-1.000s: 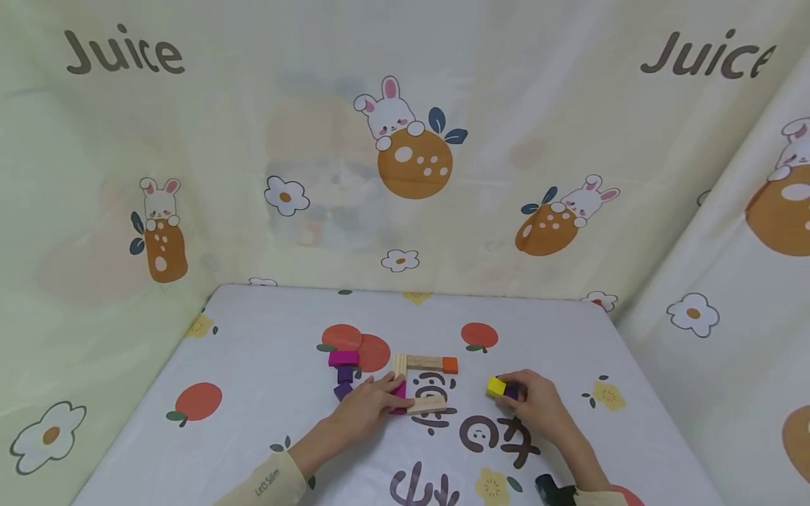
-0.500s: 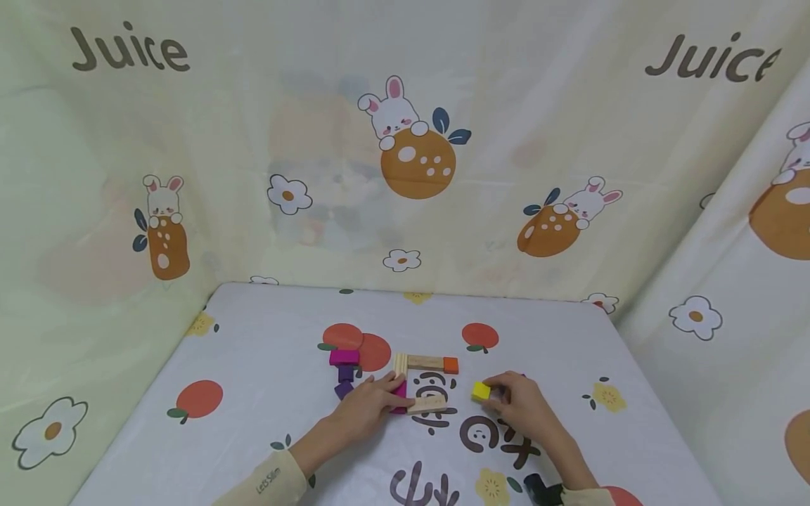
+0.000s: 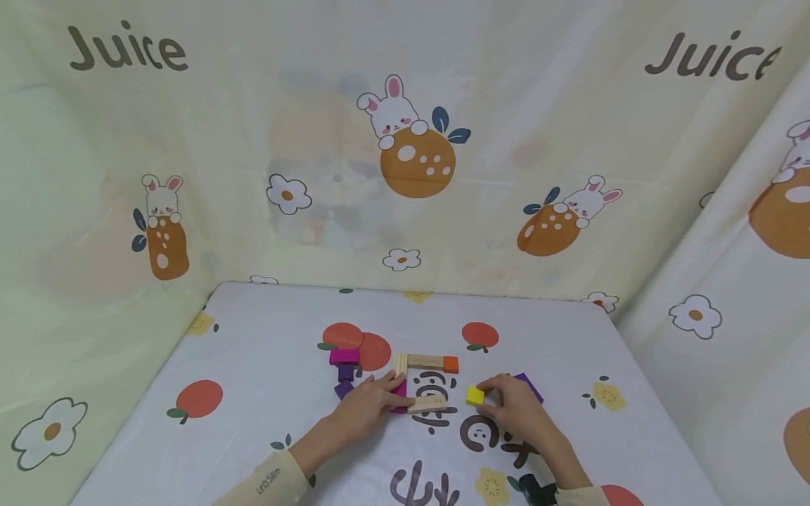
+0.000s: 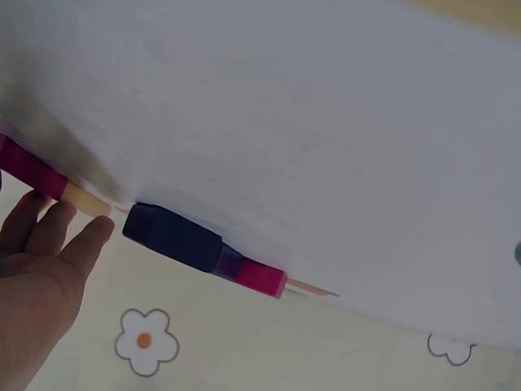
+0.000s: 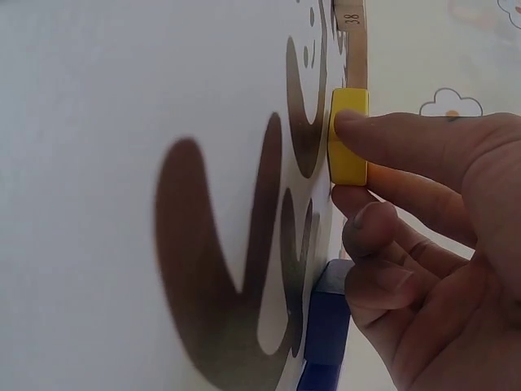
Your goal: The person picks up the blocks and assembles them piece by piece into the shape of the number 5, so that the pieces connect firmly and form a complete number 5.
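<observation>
The yellow block [image 3: 475, 396] is standing at the right of the half-built row on the cloth-covered counter [image 3: 253, 358], between the right grip [image 3: 515, 407] and the pale block [image 3: 427, 403], and apart from the latter; whether it is touching the cloth I cannot tell surely. It is looking like a small painted wooden cube, so probably it is light, stiff and not fragile, perhaps a little slippery on its smooth faces; two opposite side faces are offering the best hold. The right grip is pinching it just so, thumb and finger parted only by the block, while the other fingers are curling behind, near the purple block [image 3: 530, 386]. The left grip [image 3: 367, 407] is not clenching anything: its fingers are lying loosely spread, touching the magenta block [image 3: 399, 396] and the near left end of the pale block, as if steadying them. Farther away, the wooden plank [image 3: 425, 362] is lying with the orange block [image 3: 451, 364] at its right end.
</observation>
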`<state>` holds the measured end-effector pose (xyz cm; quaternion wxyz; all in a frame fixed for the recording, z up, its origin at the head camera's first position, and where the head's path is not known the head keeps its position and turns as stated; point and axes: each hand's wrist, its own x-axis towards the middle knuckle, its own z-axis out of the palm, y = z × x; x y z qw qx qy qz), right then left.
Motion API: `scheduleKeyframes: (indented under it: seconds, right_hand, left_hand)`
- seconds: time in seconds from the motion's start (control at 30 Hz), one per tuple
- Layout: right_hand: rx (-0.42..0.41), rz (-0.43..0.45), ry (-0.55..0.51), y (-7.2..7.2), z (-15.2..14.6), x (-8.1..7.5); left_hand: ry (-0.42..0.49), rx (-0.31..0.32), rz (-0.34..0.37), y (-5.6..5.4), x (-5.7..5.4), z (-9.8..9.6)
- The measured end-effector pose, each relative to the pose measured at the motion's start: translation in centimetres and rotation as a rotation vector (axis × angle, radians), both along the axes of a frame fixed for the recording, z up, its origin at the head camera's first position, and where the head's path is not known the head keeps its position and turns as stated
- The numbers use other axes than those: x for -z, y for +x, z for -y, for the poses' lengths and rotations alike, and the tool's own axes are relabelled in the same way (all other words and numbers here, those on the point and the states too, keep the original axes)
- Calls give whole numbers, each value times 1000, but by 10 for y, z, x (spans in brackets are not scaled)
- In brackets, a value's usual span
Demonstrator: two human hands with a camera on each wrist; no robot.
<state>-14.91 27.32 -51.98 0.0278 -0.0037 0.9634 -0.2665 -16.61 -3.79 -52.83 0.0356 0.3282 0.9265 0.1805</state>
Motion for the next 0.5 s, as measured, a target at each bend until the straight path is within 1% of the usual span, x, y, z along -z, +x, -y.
scheduleKeyframes:
  seconds: [0.27,0.5]
  right_hand:
    - [-6,6,0,1,-3,-1]
    - [-9,-1,-8,1,-5,-4]
  left_hand:
    - [12,8,4,2,0,0]
    - [9,3,-10,1,-1,0]
